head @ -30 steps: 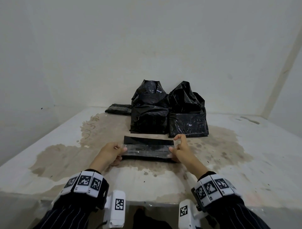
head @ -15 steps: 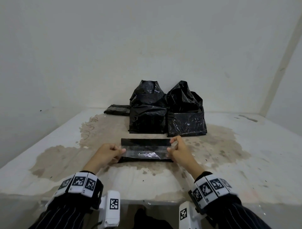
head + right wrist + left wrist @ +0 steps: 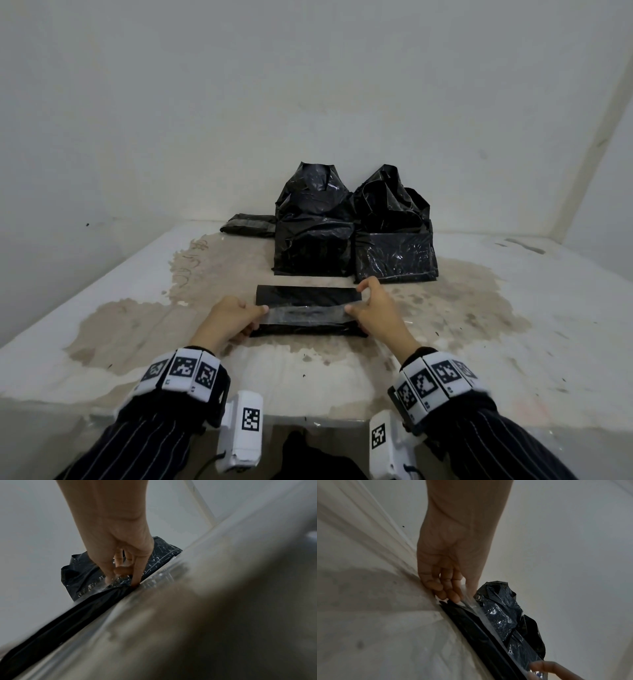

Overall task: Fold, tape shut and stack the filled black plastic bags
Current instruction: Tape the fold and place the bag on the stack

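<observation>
the stained white table (image 3: 513, 342) fills the lower view, its brown patch spreading under everything in play. at the back, near the wall, stand two filled black plastic bags (image 3: 313, 233) side by side and touching, tops still loose and open-looking; a flat dark bundle (image 3: 248, 224) lies just beside them to the left.

in front of those, close to the person, lies the folded black bag (image 3: 306, 296), a long flat strip across the table. over its near half runs a strip of clear tape (image 3: 306, 313), stretched end to end.

the left hand (image 3: 227, 323) pinches the tape's left end between thumb and curled fingers (image 3: 452, 595), the end lifted a little off the bag in the wrist view. the right hand (image 3: 375, 313) pinches the right end likewise, a finger (image 3: 137, 574) reaching down to the bag's edge at the table.

the step in hand looks like laying the tape over the fold. to do it well, keep the strip taut and level between both hands, line it along the folded flap's edge so it bridges flap and body, lower one end first and smooth toward the other so no wrinkle or bubble traps. slack risks the tape sticking to itself.
</observation>
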